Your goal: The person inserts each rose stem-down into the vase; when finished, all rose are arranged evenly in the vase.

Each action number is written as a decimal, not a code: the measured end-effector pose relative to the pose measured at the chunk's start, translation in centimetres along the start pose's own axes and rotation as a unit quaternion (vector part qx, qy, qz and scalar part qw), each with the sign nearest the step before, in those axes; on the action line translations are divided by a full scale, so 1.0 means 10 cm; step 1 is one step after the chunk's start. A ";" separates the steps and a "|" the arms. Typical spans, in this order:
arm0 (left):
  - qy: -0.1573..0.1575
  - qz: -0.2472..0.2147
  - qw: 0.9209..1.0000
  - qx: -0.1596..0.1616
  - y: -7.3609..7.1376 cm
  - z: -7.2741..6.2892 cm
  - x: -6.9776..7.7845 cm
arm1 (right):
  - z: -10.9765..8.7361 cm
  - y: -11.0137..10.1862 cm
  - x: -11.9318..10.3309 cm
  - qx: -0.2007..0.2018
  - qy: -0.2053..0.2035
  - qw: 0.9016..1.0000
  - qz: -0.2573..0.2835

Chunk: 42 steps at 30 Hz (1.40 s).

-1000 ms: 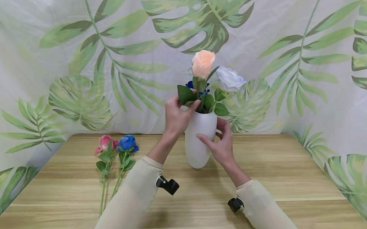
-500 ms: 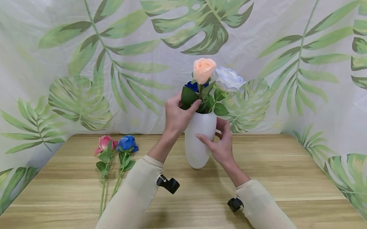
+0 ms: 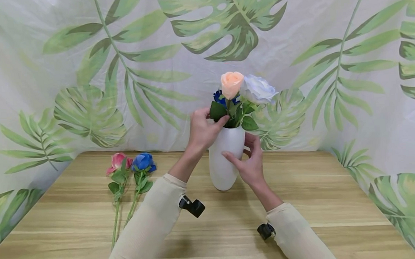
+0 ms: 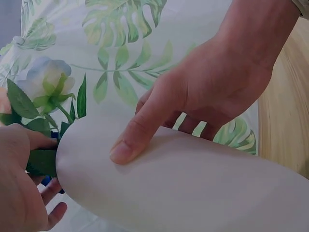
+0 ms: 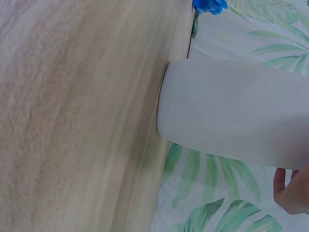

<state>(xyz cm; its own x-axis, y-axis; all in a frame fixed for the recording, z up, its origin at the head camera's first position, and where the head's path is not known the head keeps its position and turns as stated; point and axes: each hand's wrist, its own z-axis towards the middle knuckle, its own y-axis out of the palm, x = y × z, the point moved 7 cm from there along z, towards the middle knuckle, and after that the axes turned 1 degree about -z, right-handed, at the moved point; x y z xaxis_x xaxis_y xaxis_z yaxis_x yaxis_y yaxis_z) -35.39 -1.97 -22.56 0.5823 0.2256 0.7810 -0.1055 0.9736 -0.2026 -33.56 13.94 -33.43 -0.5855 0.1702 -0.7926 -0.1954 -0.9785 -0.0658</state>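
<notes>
Head cam, L hand (image 3: 203,130) pinching peach rose (image 3: 232,84), R hand (image 3: 251,164) gripping vase (image 3: 223,165)

White vase (image 3: 220,160), peach rose (image 3: 232,84) — half-hidden bloom (image 3: 219,97) apparently dark blue.

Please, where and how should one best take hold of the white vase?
I would hold the white vase round its upper body, from the right side, thumb in front and fingers behind, as the right hand does. The body is rounded and shows no handle; it stands on the table, and the left side is busy: there the left hand holds the peach rose near the mouth.
</notes>
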 end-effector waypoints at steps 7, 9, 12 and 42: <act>-0.002 0.009 1.000 -0.022 0.02 -0.02 -0.06 | 0.00 0.00 -0.01 0.003 -0.004 1.000 -0.003; 0.015 0.011 1.000 -0.013 0.01 -0.01 -0.04 | 0.00 0.00 -0.01 0.002 -0.005 1.000 -0.001; 0.040 0.013 0.999 0.003 0.00 -0.01 0.00 | 0.00 0.01 -0.02 0.002 -0.006 1.000 0.001; -0.004 0.009 1.000 -0.027 -0.41 -0.24 -0.20 | 0.00 0.01 0.00 0.005 0.003 1.000 0.017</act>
<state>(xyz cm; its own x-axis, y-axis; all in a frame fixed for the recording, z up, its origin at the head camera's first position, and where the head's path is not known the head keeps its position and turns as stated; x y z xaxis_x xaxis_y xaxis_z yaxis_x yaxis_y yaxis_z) -34.17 -6.52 -24.69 0.5745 0.2429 0.7816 -0.0712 0.9662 -0.2479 -33.59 13.82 -33.40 -0.5876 0.1358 -0.7977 -0.1830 -0.9826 -0.0325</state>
